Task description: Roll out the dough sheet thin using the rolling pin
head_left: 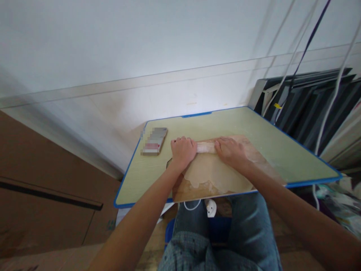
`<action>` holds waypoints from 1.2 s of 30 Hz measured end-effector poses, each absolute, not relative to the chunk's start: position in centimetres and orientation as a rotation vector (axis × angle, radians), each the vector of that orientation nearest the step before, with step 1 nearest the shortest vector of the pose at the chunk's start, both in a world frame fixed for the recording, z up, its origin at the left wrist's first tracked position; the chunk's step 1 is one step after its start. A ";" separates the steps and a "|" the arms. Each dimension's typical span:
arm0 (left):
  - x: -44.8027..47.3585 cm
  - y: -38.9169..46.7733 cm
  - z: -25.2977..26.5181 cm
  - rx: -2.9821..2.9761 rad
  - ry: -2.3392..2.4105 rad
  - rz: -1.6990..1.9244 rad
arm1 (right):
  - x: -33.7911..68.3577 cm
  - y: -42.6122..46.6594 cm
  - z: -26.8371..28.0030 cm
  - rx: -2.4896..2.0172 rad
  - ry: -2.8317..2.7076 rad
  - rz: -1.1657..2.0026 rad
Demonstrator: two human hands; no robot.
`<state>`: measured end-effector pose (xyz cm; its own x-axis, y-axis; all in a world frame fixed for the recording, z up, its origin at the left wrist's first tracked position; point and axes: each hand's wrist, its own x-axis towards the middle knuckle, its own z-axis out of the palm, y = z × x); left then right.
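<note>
1. The person's left hand lies palm down over the left end of a pale rolling pin, fingers curled loosely over it rather than clenched tight.
2. The right hand covers the pin's right end the same way, flat and pressing, fingers bent over the top. Only the short middle stretch of the pin shows between the two hands.
3. Just under and on the near side of both hands spreads a thin sheet of dough, rolled out flat, its near edge ragged and wavy. The pin rests at the sheet's far edge.
4. The dough lies on a brown wooden board that runs out past the right hand and reaches the table's near edge below the wrists.
5. The board sits on a small pale-green table with a blue rim.
6. A little way off the left hand, on the tabletop, lies a flat rectangular item; it is blurred, so I cannot tell what it is.
7. Below the forearms are the person's knees in blue jeans, tucked under the table.
8. Well beyond the right hand, cords hang down over dark slatted panels.
</note>
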<state>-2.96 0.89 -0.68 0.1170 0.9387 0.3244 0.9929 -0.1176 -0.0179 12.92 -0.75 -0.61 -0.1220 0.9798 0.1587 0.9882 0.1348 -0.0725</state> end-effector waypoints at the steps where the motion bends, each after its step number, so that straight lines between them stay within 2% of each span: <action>1: -2.9 1.1 -0.7 -2.158 -1.932 -0.338 | 12.9 -0.4 -0.6 -1.977 -2.244 -0.063; 11: -2.4 3.3 -0.7 -2.165 -2.081 -0.296 | 12.6 1.2 -0.1 -2.111 -2.182 -0.125; 21: -2.4 5.0 -0.6 -2.169 -2.198 -0.295 | 12.4 3.3 0.5 -2.258 -2.070 0.015; 36: -1.9 8.3 0.1 -2.249 -2.242 -0.304 | 12.9 6.7 -0.1 -2.236 -1.970 0.086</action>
<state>-1.89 8.34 0.07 -0.0050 0.9950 0.1001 0.9857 -0.0119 0.1679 12.95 6.74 -0.10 0.1307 0.9895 0.0622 0.9802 -0.1196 -0.1576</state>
